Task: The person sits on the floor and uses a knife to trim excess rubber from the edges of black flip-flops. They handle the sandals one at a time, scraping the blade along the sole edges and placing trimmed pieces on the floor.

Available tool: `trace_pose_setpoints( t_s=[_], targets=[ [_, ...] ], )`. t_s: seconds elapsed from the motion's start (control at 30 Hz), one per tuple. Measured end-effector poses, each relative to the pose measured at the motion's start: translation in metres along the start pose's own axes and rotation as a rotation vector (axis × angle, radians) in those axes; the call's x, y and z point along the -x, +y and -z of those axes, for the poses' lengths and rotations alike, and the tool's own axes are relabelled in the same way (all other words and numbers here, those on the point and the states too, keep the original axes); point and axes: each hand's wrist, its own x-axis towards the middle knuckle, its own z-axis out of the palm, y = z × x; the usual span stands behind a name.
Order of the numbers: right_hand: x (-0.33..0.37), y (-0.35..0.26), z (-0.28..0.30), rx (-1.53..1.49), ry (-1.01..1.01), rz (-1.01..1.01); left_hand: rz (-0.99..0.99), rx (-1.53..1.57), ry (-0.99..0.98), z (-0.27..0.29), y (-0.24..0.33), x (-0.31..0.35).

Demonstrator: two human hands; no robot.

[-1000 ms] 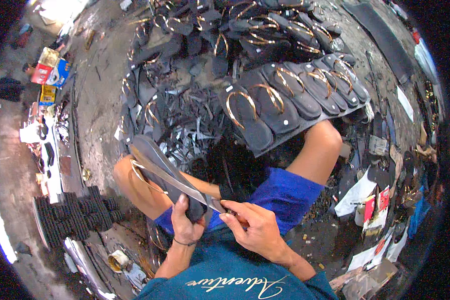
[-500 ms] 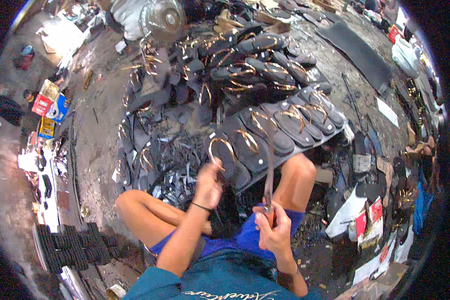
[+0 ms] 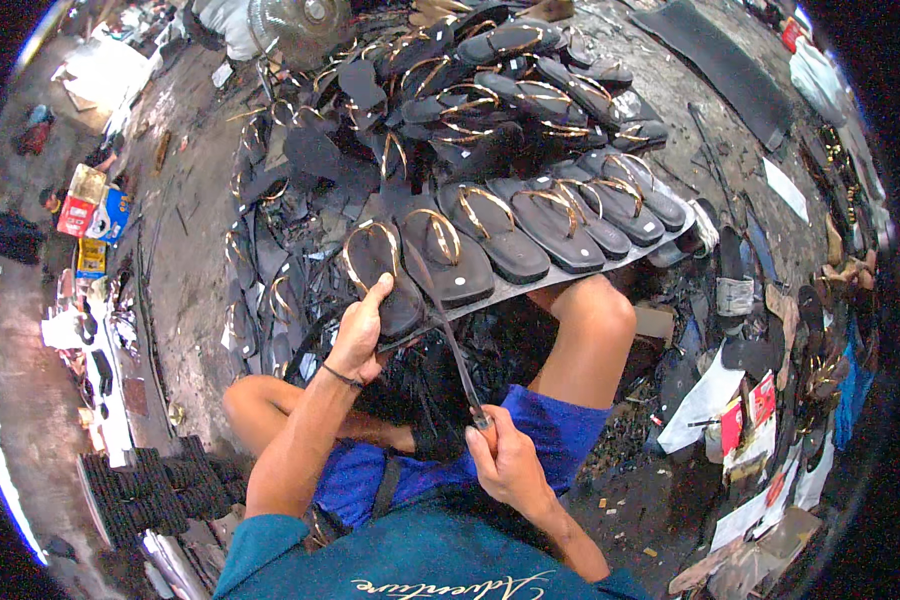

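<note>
A row of black flip-flops with gold straps lies on a pale board (image 3: 560, 283) in front of my knees. My left hand (image 3: 358, 330) is closed on the near end of the leftmost flip-flop (image 3: 395, 300), its thumb on top and its other fingers mostly hidden below. In my right hand (image 3: 510, 460) is a long, thin-bladed knife (image 3: 454, 350), gripped by its orange-brown handle. The blade points up and left, and its upper part passes beside the second flip-flop (image 3: 452, 275). Whether the blade touches the sole edge I cannot tell.
Beyond the row lies a heap of more gold-strapped flip-flops (image 3: 530, 95). Dark scraps (image 3: 400, 385) lie below the board, between my bent legs. At far right back is a dark flat sheet (image 3: 715, 70). Stacked black soles (image 3: 160, 495) stand at lower left.
My left hand has moved from beside the leftmost flip-flop to a hold on its near end. The knife has swung left from nearly upright to slanted. My view has shifted slightly.
</note>
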Motion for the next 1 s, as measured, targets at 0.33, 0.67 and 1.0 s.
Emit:
trace_pose_setpoints(
  t_s=[0.33, 0.67, 1.0],
  targets=[
    [-0.057, 0.003, 0.008, 0.166, -0.148, -0.034, -0.063, 0.069, 0.067, -0.020, -0.031, 0.018],
    [-0.097, 0.034, -0.012, 0.406, -0.102, 0.059, -0.073, 0.199, 0.004, -0.033, -0.064, 0.026],
    [-0.136, 0.103, -0.061, 0.725, 0.046, 0.202, 0.005, 0.430, 0.033, -0.041, -0.069, 0.032]
  ],
)
